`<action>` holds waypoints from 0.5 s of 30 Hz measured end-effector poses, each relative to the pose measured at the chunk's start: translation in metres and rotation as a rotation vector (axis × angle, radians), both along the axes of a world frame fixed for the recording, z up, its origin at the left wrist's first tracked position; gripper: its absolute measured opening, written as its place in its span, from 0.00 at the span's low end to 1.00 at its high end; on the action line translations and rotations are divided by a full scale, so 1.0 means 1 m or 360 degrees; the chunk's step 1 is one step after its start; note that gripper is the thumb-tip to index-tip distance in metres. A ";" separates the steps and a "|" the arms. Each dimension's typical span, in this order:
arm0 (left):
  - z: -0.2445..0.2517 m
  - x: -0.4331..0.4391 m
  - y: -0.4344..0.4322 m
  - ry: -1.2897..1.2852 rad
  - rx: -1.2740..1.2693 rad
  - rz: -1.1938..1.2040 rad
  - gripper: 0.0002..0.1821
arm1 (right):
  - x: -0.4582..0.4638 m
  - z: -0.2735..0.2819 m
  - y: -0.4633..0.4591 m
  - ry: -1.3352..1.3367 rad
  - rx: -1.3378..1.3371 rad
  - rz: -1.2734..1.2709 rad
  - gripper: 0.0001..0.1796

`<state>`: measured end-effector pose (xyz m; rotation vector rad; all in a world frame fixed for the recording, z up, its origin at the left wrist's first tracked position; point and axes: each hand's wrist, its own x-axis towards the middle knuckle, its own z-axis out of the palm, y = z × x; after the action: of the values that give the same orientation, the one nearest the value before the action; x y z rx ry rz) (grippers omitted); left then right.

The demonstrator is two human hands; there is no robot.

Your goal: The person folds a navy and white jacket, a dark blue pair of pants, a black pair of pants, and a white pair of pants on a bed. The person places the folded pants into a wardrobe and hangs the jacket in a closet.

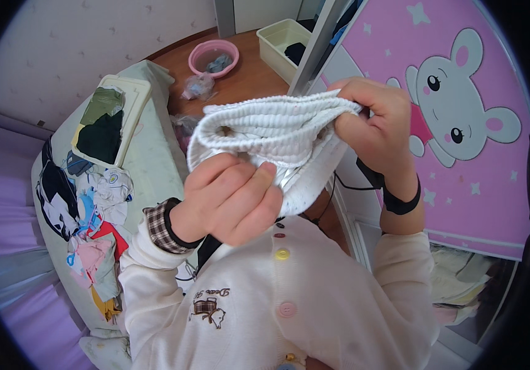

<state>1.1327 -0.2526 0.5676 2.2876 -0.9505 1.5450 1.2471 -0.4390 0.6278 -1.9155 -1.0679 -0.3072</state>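
Note:
Between my two hands, in front of my chest, is a white knitted garment [265,127] with a ribbed band. My right hand [376,120] grips its right end, thumb and fingers pinching the band. Lower down, my left hand [235,199] has its fingers closed on the garment's near edge. The band is bunched in folds, and its opening faces up towards me. The garment's inside is partly hidden by the folds and my left fingers.
To the left, a bed [154,138] holds loose clothes [98,259] and a cream tray [131,125] with folded garments. On the wooden floor stand a pink basin [195,58] and a cream bin [274,51]. A pink wardrobe door [491,194] with a cartoon rabbit is close on the right.

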 end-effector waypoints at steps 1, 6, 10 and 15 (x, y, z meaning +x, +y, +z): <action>0.006 -0.006 0.003 -0.0001 0.0048 0.0027 0.08 | -0.002 0.006 0.002 -0.0049 0.0001 0.0044 0.05; 0.015 -0.028 0.015 0.0021 0.0110 0.0182 0.10 | -0.007 0.018 0.015 -0.0112 -0.0104 0.0148 0.04; 0.008 -0.034 0.016 0.0004 0.0079 0.0334 0.11 | -0.008 0.017 0.027 -0.0228 -0.0141 0.0215 0.04; 0.008 -0.041 0.021 0.0290 -0.0062 0.0489 0.12 | 0.000 0.008 0.045 -0.0287 -0.0001 0.0123 0.04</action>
<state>1.0912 -0.2312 0.5759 2.5866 -0.5378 1.4117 1.2475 -0.3943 0.6361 -1.8686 -1.2575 -0.4423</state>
